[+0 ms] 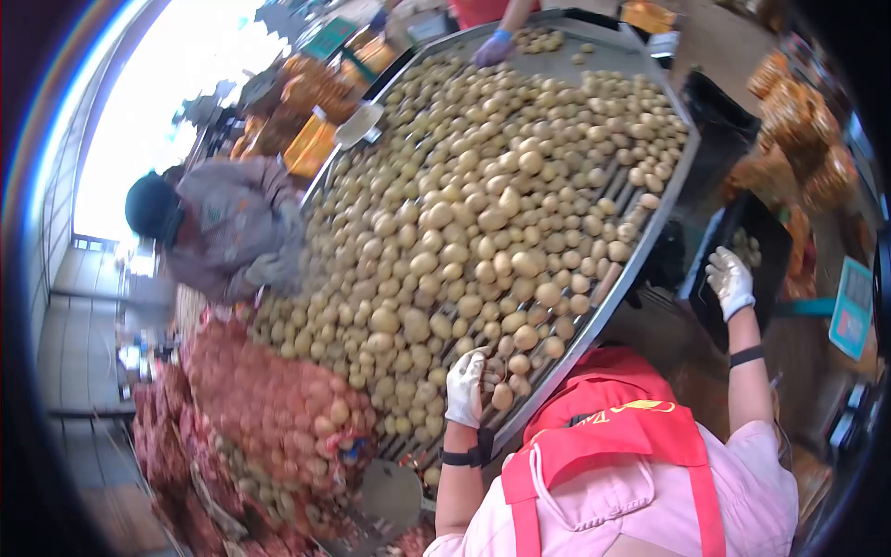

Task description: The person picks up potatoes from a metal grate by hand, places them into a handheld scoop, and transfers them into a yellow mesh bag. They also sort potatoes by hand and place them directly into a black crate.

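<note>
My left hand [467, 386], in a white glove, is at the near edge of a slatted sorting table [624, 190] heaped with potatoes [436, 215]. Its fingers curl round a potato [494, 369], partly hidden by them, with more potatoes touching on the right. Out to the right, my right hand [730, 281], also gloved in white, hangs with fingers apart by the rim of a black crate [713, 243]. Nothing shows in its grasp. A few small potatoes [745, 246] lie inside that crate.
A person in a dark cap [232, 227] works at the table's left side. Another person's purple-gloved hand [494, 48] reaches onto the far end. Red net sacks of potatoes [269, 399] stand at left; a green scale [850, 308] and orange sacks [798, 121] are at right.
</note>
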### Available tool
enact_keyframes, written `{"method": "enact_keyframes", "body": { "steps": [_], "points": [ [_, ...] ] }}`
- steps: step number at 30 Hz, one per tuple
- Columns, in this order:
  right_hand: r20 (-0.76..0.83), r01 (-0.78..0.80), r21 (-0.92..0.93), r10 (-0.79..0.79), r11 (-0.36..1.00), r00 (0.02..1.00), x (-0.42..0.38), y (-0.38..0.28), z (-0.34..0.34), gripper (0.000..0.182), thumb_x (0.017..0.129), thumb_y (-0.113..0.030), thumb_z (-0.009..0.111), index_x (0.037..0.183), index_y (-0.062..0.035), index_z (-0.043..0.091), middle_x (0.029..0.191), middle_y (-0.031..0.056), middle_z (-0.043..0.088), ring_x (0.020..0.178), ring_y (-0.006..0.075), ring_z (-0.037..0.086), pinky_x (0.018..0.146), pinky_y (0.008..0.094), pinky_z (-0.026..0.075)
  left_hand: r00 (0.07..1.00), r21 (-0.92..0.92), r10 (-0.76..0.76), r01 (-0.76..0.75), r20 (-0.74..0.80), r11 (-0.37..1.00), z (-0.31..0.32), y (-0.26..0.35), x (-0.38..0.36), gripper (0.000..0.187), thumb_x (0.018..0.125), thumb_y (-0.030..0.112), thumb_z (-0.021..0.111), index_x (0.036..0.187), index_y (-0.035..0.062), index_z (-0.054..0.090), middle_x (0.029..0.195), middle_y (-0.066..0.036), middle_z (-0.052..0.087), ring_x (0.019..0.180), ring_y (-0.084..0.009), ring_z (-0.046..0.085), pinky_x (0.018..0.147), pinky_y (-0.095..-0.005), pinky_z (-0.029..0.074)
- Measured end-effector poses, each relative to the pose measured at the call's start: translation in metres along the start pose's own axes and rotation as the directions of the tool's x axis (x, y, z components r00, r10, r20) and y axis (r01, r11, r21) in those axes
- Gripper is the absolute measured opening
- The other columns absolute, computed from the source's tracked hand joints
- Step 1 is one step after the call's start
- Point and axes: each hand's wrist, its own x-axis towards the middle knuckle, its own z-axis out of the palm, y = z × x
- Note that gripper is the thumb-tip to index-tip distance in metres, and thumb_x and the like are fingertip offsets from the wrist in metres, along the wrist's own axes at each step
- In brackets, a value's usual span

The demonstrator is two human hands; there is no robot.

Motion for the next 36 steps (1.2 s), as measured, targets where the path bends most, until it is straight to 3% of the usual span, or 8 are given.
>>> {"method": "enact_keyframes", "body": {
  "steps": [6, 12, 16, 20, 24, 28, 31, 36],
  "points": [
    [0.632, 0.583, -0.564, -0.149, 0.585, 0.76, -0.119, 0.068, 0.209, 0.016, 0.087, -0.014, 0.069, 0.102, -0.0088, 0.071, 0.094, 0.0051, 0.071, 0.083, 0.0204, 0.067, 0.07, 0.0307, 0.054, 0.935, -0.062, -0.035, 0.014, -0.352, 0.998, -0.045, -0.068, -0.023, 0.023, 0.1, 0.02, 0.055, 0.113, 0.004, 0.065, 0.083, -0.005, 0.067, 0.058, -0.0089, 0.058, 0.05, -0.0207, 0.043],
    [0.995, 0.948, 0.057, 0.095, -0.313, -0.029, -0.187, 0.153, 0.292, 0.02, 0.078, -0.02, 0.062, 0.097, -0.0146, 0.065, 0.123, 0.0077, 0.061, 0.103, 0.0269, 0.061, 0.077, 0.0395, 0.052, 0.759, 0.546, 0.3, 0.085, -0.577, 0.834, -0.047, -0.166, -0.043, 0.023, 0.094, 0.024, 0.059, 0.105, 0.0073, 0.07, 0.083, -0.013, 0.07, 0.072, -0.026, 0.067, 0.067, -0.0389, 0.052],
    [0.965, 0.93, 0.236, 0.185, -0.282, -0.188, -0.165, 0.178, 0.3, 0.016, 0.079, -0.021, 0.061, 0.094, -0.0161, 0.062, 0.112, 0.0071, 0.061, 0.102, 0.0271, 0.058, 0.077, 0.0397, 0.05, 0.701, 0.839, 0.526, 0.194, -0.481, 0.508, -0.025, -0.169, -0.056, 0.019, 0.091, 0.028, 0.06, 0.097, 0.0122, 0.069, 0.089, -0.011, 0.069, 0.078, -0.0323, 0.067, 0.069, -0.0442, 0.053],
    [0.927, 0.893, -0.372, 0.147, 0.253, 0.344, -0.166, 0.153, 0.306, 0.037, 0.074, -0.014, 0.072, 0.11, -0.0087, 0.063, 0.1, 0.0121, 0.065, 0.098, 0.0312, 0.063, 0.088, 0.0406, 0.051, 0.639, 0.875, 0.62, 0.195, -0.456, 0.443, -0.021, -0.179, -0.051, 0.017, 0.089, 0.028, 0.061, 0.092, 0.0127, 0.068, 0.082, -0.009, 0.067, 0.072, -0.0288, 0.066, 0.064, -0.0444, 0.051],
    [0.663, -0.314, -0.542, 0.626, 0.78, 0.41, -0.186, 0.118, 0.328, 0.026, 0.089, -0.022, 0.065, 0.106, -0.0024, 0.064, 0.096, 0.0083, 0.067, 0.083, 0.0144, 0.065, 0.068, 0.027, 0.055, 0.626, 0.882, 0.635, 0.209, -0.453, 0.424, -0.021, -0.181, -0.051, 0.015, 0.088, 0.028, 0.062, 0.086, 0.0132, 0.065, 0.077, -0.008, 0.064, 0.068, -0.0284, 0.065, 0.06, -0.0442, 0.049],
    [0.716, 0.513, -0.672, 0.647, 0.534, 0.263, -0.221, 0.158, 0.34, 0.018, 0.085, -0.021, 0.069, 0.086, -0.0032, 0.068, 0.071, 0.0043, 0.064, 0.057, 0.0169, 0.062, 0.054, 0.0287, 0.051, 0.643, 0.871, 0.611, 0.2, -0.462, 0.448, -0.02, -0.173, -0.055, 0.013, 0.086, 0.024, 0.064, 0.087, 0.0114, 0.067, 0.078, -0.011, 0.067, 0.07, -0.0293, 0.066, 0.062, -0.0434, 0.051],
    [0.811, 0.919, 0.393, 0.485, -0.038, -0.327, -0.265, 0.191, 0.345, 0.013, 0.08, -0.019, 0.069, 0.089, -0.0096, 0.071, 0.087, 0.008, 0.071, 0.077, 0.0234, 0.069, 0.067, 0.0355, 0.054, 0.648, 0.868, 0.604, 0.197, -0.465, 0.456, -0.02, -0.176, -0.054, 0.014, 0.086, 0.025, 0.063, 0.088, 0.0113, 0.067, 0.078, -0.011, 0.066, 0.069, -0.0292, 0.066, 0.061, -0.0434, 0.051],
    [0.595, 0.962, 0.209, 0.803, -0.175, 0.017, -0.273, 0.228, 0.354, 0.046, 0.075, -0.024, 0.07, 0.12, -0.0142, 0.064, 0.101, 0.0124, 0.069, 0.099, 0.033, 0.067, 0.086, 0.0424, 0.053, 0.646, 0.859, 0.594, 0.207, -0.48, 0.468, -0.02, -0.176, -0.054, 0.015, 0.087, 0.026, 0.062, 0.088, 0.012, 0.067, 0.08, -0.01, 0.066, 0.069, -0.0299, 0.065, 0.063, -0.0446, 0.051]
  ]
}}
